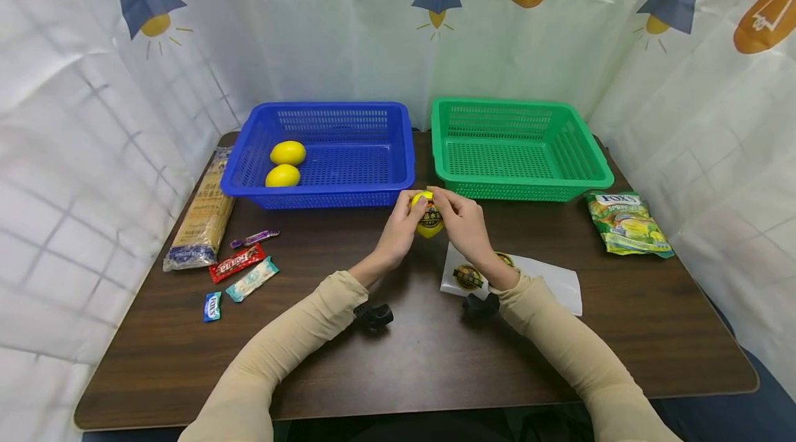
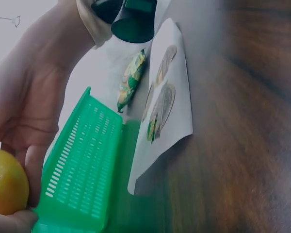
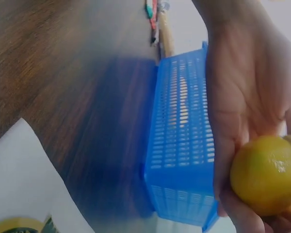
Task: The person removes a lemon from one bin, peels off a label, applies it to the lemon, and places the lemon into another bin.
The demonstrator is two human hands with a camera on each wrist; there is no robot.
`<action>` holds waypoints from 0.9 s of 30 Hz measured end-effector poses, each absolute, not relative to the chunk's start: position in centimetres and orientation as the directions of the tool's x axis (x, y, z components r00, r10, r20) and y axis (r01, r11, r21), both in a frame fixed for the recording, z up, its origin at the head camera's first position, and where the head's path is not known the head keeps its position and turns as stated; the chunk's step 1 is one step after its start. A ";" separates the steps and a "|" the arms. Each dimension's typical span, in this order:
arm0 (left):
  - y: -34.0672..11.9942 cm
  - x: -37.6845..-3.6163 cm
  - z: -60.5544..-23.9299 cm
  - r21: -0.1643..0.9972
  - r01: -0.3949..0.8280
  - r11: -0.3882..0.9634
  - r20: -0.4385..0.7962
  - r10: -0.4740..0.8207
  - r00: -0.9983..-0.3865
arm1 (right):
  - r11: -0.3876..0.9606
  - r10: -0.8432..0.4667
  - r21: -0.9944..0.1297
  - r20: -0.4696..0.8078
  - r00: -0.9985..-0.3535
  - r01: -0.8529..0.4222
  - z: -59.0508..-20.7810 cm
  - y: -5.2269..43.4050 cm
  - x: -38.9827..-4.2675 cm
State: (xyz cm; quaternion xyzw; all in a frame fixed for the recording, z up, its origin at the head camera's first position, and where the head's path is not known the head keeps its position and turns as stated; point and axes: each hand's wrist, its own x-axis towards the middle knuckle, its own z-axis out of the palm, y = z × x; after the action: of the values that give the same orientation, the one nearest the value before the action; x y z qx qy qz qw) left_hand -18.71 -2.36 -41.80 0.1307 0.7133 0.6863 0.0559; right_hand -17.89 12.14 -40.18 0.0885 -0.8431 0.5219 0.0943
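Yellow lemon (image 1: 428, 219) with a round dark sticker on its front, held over the table (image 1: 404, 352) between the blue basket (image 1: 323, 152) and green basket (image 1: 516, 148). Left hand (image 1: 398, 231) and right hand (image 1: 463, 224) both curl around it; right fingertips seem to press the sticker, hard to confirm. Two lemons (image 1: 285, 164) lie in the blue basket. Sticker sheet (image 1: 547, 280) lies under the right wrist. Snack packets (image 1: 239, 269) sit left, well apart.

A blue basket (image 1: 398, 152) sits at the back of the brown table (image 1: 423, 359), and two yellow lemons (image 1: 287, 153) lie in it. A green basket (image 1: 597, 166) stands beside it. Small candies (image 1: 236, 263) and a green snack bag (image 1: 628, 224) lie nearby.
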 end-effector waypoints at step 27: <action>-5.1 -18.5 -40.7 0.999 0.012 -0.034 0.031 0.650 -0.760 | 0.264 -0.431 -0.948 0.051 -0.901 -0.180 -38.9 14.8 -17.6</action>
State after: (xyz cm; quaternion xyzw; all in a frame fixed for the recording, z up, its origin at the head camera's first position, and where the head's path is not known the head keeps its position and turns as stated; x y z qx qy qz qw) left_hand -18.54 -5.10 -40.68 0.2532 0.6533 0.6731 0.2368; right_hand -17.62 14.75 -38.86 0.1941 -0.7875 0.5747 -0.1092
